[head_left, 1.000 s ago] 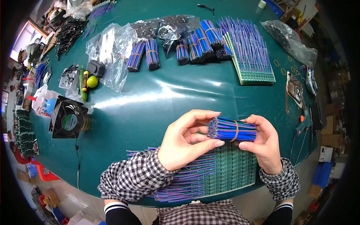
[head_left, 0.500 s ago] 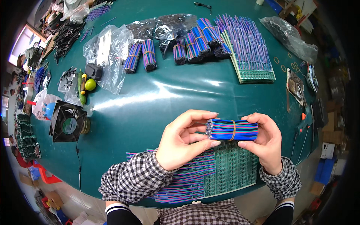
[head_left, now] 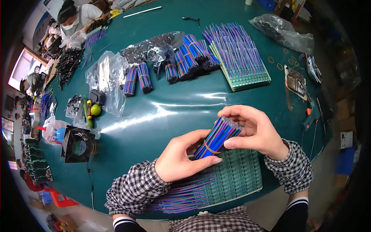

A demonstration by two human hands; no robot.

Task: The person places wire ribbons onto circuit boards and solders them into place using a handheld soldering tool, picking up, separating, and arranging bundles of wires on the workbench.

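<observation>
A short bundle of blue, red, green and black wires (head_left: pixel 218 135) is held tilted between both hands, its stripped silvery end up and to the right. A tan rubber band (head_left: pixel 209 147) circles its lower part. My left hand (head_left: pixel 181 156) wraps the lower end, thumb in front. My right hand (head_left: pixel 255 129) grips the upper end between thumb and fingers. Below the hands lies a green circuit board panel (head_left: pixel 237 176), with rows of coloured wires (head_left: pixel 185 195) stretching left from it. The left hand partly covers these wires.
Several banded wire bundles (head_left: pixel 144 78) lie farther back, near clear plastic bags (head_left: pixel 106 77). A stack of wired circuit boards (head_left: pixel 241 58) stands right of them. At left are a black fan (head_left: pixel 78 144) and a green fruit (head_left: pixel 96 110). Another person (head_left: pixel 79 19) sits at far left.
The bundle has turned from lying level to slanting, its stripped end swinging from left to upper right. My right hand now holds that end, my left the other. The view has shifted.
</observation>
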